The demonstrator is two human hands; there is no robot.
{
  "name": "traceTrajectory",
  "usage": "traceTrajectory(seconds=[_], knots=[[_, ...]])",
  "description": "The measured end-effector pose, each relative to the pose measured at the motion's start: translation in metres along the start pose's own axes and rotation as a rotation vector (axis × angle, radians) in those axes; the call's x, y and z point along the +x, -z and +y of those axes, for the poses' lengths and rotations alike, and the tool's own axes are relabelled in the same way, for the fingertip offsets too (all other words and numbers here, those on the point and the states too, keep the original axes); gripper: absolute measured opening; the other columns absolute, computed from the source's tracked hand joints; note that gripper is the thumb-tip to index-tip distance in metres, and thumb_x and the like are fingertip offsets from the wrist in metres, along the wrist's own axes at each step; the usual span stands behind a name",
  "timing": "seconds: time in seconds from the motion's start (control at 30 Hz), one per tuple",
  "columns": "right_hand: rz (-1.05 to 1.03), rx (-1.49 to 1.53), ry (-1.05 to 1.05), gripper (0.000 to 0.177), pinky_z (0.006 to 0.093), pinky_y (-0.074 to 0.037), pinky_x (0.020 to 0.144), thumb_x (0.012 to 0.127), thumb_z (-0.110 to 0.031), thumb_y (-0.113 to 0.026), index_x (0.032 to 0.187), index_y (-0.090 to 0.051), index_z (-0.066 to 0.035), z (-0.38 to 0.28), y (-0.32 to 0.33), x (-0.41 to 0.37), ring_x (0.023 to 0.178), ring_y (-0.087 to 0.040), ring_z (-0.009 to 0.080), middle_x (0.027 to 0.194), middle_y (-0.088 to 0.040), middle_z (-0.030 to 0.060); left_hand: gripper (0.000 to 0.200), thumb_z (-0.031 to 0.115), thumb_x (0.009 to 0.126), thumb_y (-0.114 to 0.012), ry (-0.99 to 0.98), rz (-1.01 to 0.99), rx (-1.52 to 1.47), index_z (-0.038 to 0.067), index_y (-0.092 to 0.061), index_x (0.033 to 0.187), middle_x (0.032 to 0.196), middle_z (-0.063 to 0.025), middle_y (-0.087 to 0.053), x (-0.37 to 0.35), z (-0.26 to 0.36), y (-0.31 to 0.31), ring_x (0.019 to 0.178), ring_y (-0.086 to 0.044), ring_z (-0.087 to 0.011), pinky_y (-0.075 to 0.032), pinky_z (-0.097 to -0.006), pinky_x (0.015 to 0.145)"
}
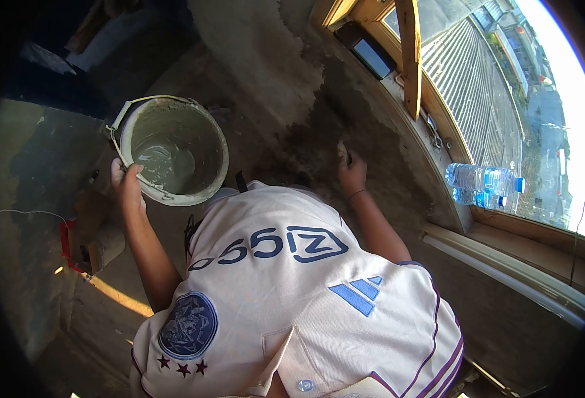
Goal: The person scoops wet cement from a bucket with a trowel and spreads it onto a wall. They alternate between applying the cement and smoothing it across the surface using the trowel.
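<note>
My left hand (128, 185) is closed on the near left rim of a grey, mortar-stained bucket (221, 152), beside its wire handle (113, 126). The bucket tilts toward me, with a pool of wet grey-green slurry (166, 164) in the bottom. To the right, my right hand (352, 174) is held out in front of the wall, fingers curled. Something short and pale shows at the top of that fist, too small to make out. Just beyond this hand lies a dark, damp-looking patch (345, 99) on the bare plaster.
At the right is a wooden-framed window, with two water bottles (481, 179) at its sill. A phone-like dark device (372, 58) rests farther up the ledge, beside a wooden strip (409, 60). A long pale rail (504, 272) runs below. A red object (70, 245) lies at left.
</note>
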State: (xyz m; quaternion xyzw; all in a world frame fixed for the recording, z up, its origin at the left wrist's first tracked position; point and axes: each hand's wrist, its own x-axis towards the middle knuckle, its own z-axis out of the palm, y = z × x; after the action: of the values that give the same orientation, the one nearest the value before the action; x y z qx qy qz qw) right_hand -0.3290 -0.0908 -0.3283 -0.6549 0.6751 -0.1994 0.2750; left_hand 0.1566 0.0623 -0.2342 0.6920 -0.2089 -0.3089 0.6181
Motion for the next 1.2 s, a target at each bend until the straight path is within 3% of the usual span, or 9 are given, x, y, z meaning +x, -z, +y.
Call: traceTrajectory(seconds=[0.3,0.57,0.9,0.97,1.1,1.17,1.2], knots=[[0.203,0.154,0.235,0.023,0.0419,-0.047,0.067,0.082,-0.015,-0.059,0.096,-0.061,0.004,-0.022,0.008,-0.002,0.076,-0.06,0.0419,0.079,-0.061,0.0252,0.03,0.0,0.067,-0.055,0.009,0.043,0.02,0.002,-0.053,0.097,0.092,-0.0051,-0.056,0.0,-0.004,0.002,0.085,-0.053,-0.0157,-0.04,-0.0266,0.08],[-0.053,-0.078,0.098,0.031,0.0462,-0.047,0.068,0.081,-0.026,-0.061,0.09,-0.063,0.003,-0.017,-0.035,0.027,0.08,-0.058,0.0446,0.079,-0.06,0.0269,0.025,-0.002,0.069,-0.054,0.003,0.053,-0.001,0.001,-0.053,0.093,0.089,-0.0046,-0.056,-0.003,0.0,0.0,0.082,-0.051,-0.0133,-0.04,-0.0249,0.078],[0.018,-0.027,0.064,0.029,0.0459,-0.047,0.067,0.082,-0.026,-0.061,0.087,-0.063,0.003,-0.042,-0.024,0.042,0.079,-0.059,0.0438,0.076,-0.06,0.0267,0.024,-0.002,0.068,-0.054,0.037,0.099,0.02,0.001,-0.053,0.092,0.088,-0.0046,-0.056,-0.004,0.0,-0.002,0.082,-0.051,-0.0138,-0.04,-0.0254,0.078],[0.122,0.013,0.173,0.027,0.0425,-0.046,0.062,0.084,-0.023,-0.061,0.092,-0.061,0.003,-0.058,-0.014,0.036,0.073,-0.058,0.0428,0.073,-0.059,0.0257,0.024,-0.002,0.068,-0.054,0.03,0.12,0.028,0.002,-0.053,0.091,0.088,-0.0047,-0.056,-0.004,-0.001,0.0,0.081,-0.052,-0.0141,-0.04,-0.0259,0.078],[0.103,0.053,0.105,0.027,0.0435,-0.046,0.064,0.084,-0.023,-0.06,0.093,-0.06,0.002,-0.069,-0.002,0.032,0.075,-0.059,0.0424,0.078,-0.061,0.0254,0.024,-0.001,0.067,-0.054,0.049,0.137,0.027,0.002,-0.053,0.091,0.088,-0.005,-0.056,-0.003,-0.003,0.0,0.081,-0.052,-0.0144,-0.041,-0.0264,0.078],[-0.091,0.115,0.1,0.028,0.0428,-0.046,0.064,0.085,-0.024,-0.06,0.092,-0.059,0.003,-0.063,-0.002,0.033,0.074,-0.058,0.0435,0.077,-0.06,0.0253,0.031,-0.001,0.068,-0.055,0.064,0.11,0.024,0.0,-0.053,0.099,0.092,-0.0055,-0.057,0.0,-0.012,0.008,0.085,-0.052,-0.0155,-0.04,-0.0259,0.079],[-0.09,0.114,0.101,0.028,0.0428,-0.046,0.064,0.085,-0.024,-0.06,0.092,-0.059,0.003,-0.05,-0.01,0.036,0.074,-0.058,0.0435,0.077,-0.06,0.0253,0.031,-0.001,0.068,-0.055,0.064,0.111,0.022,0.0,-0.053,0.099,0.092,-0.0055,-0.057,0.001,-0.013,0.009,0.085,-0.052,-0.0155,-0.04,-0.0259,0.079]])
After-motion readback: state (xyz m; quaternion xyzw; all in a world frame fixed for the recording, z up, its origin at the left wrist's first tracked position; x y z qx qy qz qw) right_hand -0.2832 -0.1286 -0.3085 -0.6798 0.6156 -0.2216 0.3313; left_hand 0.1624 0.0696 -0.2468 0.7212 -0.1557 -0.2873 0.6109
